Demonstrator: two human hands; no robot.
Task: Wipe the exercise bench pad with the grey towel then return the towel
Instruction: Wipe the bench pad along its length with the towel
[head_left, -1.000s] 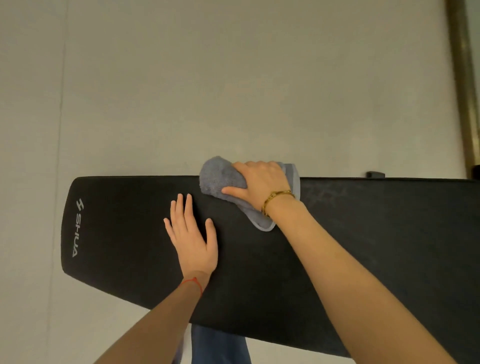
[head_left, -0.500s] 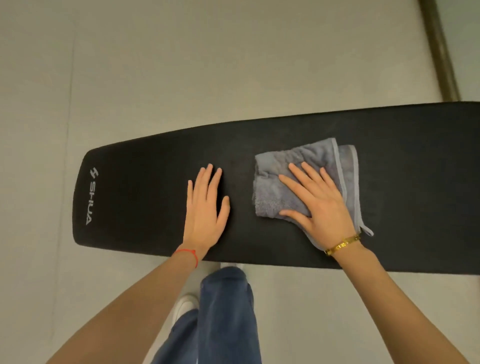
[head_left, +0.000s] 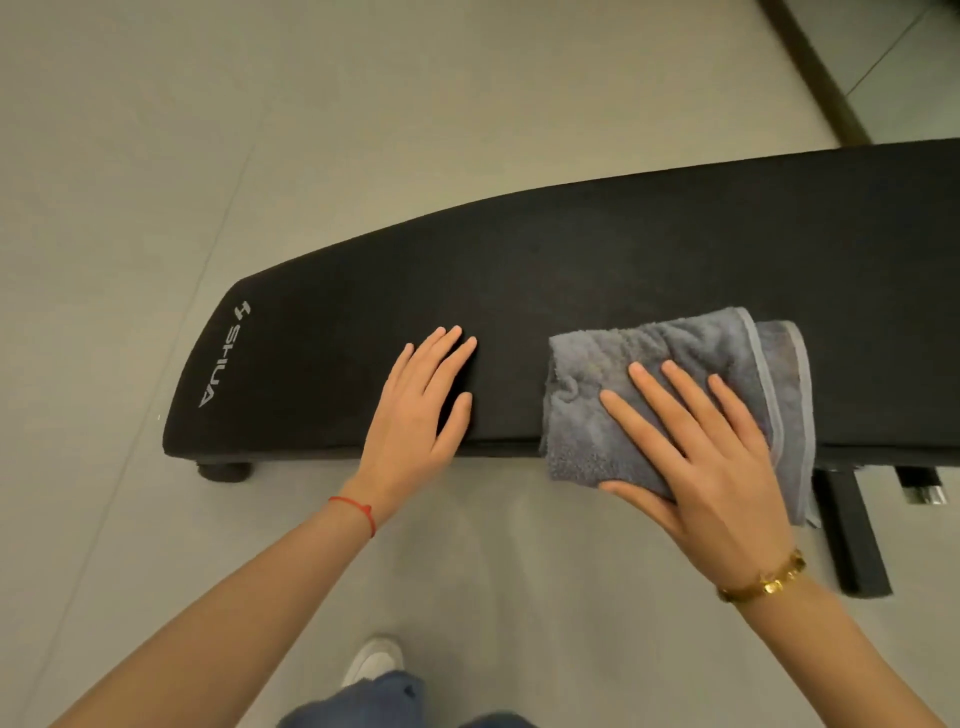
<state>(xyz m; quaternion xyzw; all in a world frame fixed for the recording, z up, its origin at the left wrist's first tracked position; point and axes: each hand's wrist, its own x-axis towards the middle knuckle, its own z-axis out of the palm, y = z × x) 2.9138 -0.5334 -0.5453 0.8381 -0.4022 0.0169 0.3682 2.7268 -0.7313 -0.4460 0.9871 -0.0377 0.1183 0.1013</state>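
Grey terry lay under my right fingers (head_left: 670, 395), which were spread straight and pressing the grey towel (head_left: 649, 364) flat, the thumb tucked along its lower edge where the folded cloth hung over the near side of the surface. My right hand (head_left: 711, 462) sat at the centre right of the frame. My left hand (head_left: 415, 410), fingers straight and holding nothing, braced flat on the bench pad (head_left: 571, 270) just left of the towel. Wiping looked to be under way; the pad's logo end at the left I judged not yet covered, and returning the towel was not yet done.
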